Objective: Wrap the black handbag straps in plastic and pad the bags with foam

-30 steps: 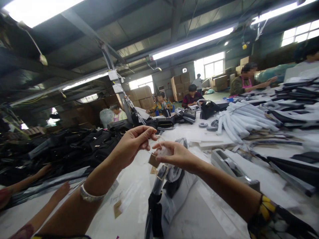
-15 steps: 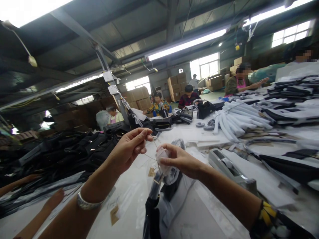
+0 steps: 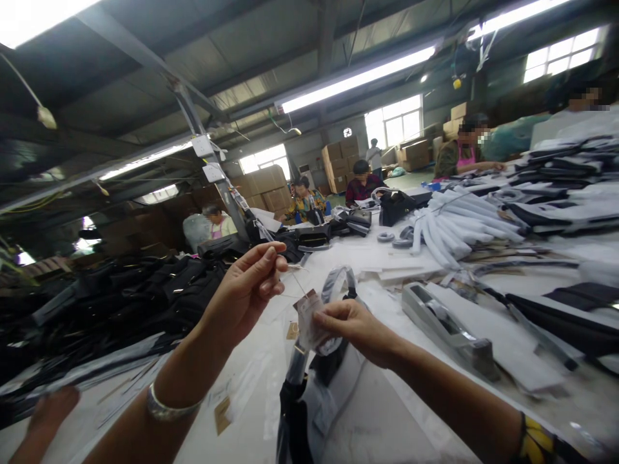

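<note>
My left hand [image 3: 249, 280] is closed in a pinch on a thin pale string [image 3: 300, 284]. The string runs down to a hang tag [image 3: 308, 316], which seems to sit in a clear plastic sleeve. Thumb and fingers of my right hand [image 3: 358, 327] are closed on this tag from the right. Just below stands a black handbag [image 3: 291, 412], partly covered with white wrapping [image 3: 325, 403]. Its handle [image 3: 344, 278] is wrapped in pale film and rises behind the tag. The tag hides part of the handle's base.
A grey tape dispenser [image 3: 447, 328] lies right of the bag. Black bags [image 3: 159, 303] are heaped at left, near another person's hand [image 3: 53, 409]. White foam tubes [image 3: 445, 225] fill the far right. Brown paper tags [image 3: 222, 414] lie on the white table [image 3: 246, 399]. Several co-workers sit beyond.
My right hand has shifted slightly down, and the tag now shows more openly. My left hand still pinches the string, a little further left. The other person's hand at left has moved toward the lower left.
</note>
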A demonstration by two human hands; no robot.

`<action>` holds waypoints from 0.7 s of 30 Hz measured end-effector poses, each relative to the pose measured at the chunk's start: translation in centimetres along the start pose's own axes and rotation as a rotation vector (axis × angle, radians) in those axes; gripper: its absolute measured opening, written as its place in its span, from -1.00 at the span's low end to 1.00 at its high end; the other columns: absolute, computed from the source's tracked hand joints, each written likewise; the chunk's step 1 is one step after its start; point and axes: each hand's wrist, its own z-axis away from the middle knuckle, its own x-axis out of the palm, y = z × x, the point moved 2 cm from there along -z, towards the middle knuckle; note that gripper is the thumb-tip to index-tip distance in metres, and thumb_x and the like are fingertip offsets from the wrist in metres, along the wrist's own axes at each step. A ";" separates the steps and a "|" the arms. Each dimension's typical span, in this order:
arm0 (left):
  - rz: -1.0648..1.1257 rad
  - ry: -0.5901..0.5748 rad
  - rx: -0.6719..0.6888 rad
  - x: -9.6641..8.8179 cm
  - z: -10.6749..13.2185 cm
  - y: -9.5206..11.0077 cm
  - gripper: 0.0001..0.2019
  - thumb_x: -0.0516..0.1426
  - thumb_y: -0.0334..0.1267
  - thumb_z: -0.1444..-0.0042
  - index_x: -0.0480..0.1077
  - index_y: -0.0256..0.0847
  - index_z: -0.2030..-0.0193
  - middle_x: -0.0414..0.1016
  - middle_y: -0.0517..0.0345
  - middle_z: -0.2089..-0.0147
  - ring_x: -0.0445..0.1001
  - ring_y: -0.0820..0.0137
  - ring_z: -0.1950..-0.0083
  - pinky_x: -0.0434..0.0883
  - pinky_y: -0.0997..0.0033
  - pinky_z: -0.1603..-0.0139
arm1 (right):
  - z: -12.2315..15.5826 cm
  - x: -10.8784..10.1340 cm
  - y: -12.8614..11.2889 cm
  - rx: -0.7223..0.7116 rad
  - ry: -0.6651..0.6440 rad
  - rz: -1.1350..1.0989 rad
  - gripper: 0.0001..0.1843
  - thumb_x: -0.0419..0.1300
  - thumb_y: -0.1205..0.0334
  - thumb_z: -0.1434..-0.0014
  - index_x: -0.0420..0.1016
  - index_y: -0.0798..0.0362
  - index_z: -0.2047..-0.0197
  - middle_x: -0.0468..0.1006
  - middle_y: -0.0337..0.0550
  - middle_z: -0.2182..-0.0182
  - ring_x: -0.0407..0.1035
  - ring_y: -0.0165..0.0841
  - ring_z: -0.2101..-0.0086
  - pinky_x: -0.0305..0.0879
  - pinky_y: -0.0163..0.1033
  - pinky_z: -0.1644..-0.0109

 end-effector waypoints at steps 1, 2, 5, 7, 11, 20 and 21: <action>0.002 -0.004 -0.001 0.1 0.1 0.0 -0.79 0.38 -0.27 -0.02 0.59 -0.24 0.19 0.49 0.25 0.40 0.19 0.77 0.61 0.35 0.77 0.54 | 0.1 0.0 0.1 -0.016 0.013 -0.008 -0.50 0.33 -0.17 -0.11 0.65 0.17 0.22 0.64 -0.12 0.33 0.46 -0.40 0.38 0.35 -0.31 0.21; 0.000 -0.010 -0.002 0.3 0.1 0.0 -0.79 0.38 -0.27 -0.03 0.59 -0.24 0.18 0.49 0.25 0.39 0.19 0.77 0.61 0.35 0.76 0.53 | 0.2 0.0 0.1 -0.035 0.020 -0.006 -0.51 0.34 -0.14 -0.12 0.64 0.15 0.16 0.64 -0.13 0.30 0.46 -0.41 0.38 0.35 -0.32 0.23; -0.012 -0.026 -0.003 0.5 0.2 -0.2 -0.80 0.37 -0.27 -0.04 0.59 -0.23 0.18 0.49 0.24 0.38 0.20 0.76 0.60 0.38 0.74 0.51 | 0.7 -0.2 0.3 -0.056 0.021 0.079 -0.54 0.35 -0.07 -0.13 0.60 0.11 0.06 0.64 -0.13 0.25 0.48 -0.36 0.33 0.39 -0.26 0.19; -0.025 -0.035 -0.002 0.7 0.2 -0.3 -0.81 0.37 -0.27 -0.04 0.59 -0.23 0.18 0.50 0.24 0.38 0.22 0.74 0.59 0.39 0.73 0.50 | 1.3 -0.5 0.1 -0.103 0.154 0.272 -0.61 0.33 -0.03 -0.16 0.61 0.09 0.08 0.65 -0.10 0.23 0.51 -0.28 0.26 0.42 -0.17 0.09; -0.066 -0.076 -0.018 1.3 0.3 -0.8 -0.82 0.33 -0.24 -0.09 0.58 -0.21 0.16 0.51 0.23 0.37 0.26 0.71 0.56 0.41 0.71 0.46 | 2.8 -0.7 -2.3 -0.423 0.555 0.656 -0.68 0.22 0.04 -0.26 0.53 -0.02 -0.03 0.58 -0.06 0.02 0.45 -0.17 0.01 0.30 -0.04 -0.18; -0.057 -0.162 -0.033 2.2 0.9 -1.7 -0.83 0.28 -0.21 -0.17 0.57 -0.18 0.12 0.56 0.19 0.29 0.49 0.57 0.39 0.52 0.56 0.20 | 2.1 2.3 -2.8 -0.358 0.270 0.168 -0.64 0.25 0.07 -0.27 0.41 -0.06 -0.10 0.62 -0.21 0.31 0.53 -0.31 0.28 0.42 -0.17 0.10; -0.054 -0.153 -0.044 1.8 1.2 -2.0 -0.84 0.28 -0.21 -0.17 0.57 -0.17 0.13 0.56 0.19 0.29 0.52 0.54 0.35 0.52 0.52 0.15 | 2.4 2.2 -2.3 -0.347 0.284 0.103 -0.68 0.26 0.07 -0.27 0.44 -0.05 -0.06 0.59 -0.25 0.39 0.50 -0.35 0.35 0.42 -0.21 0.17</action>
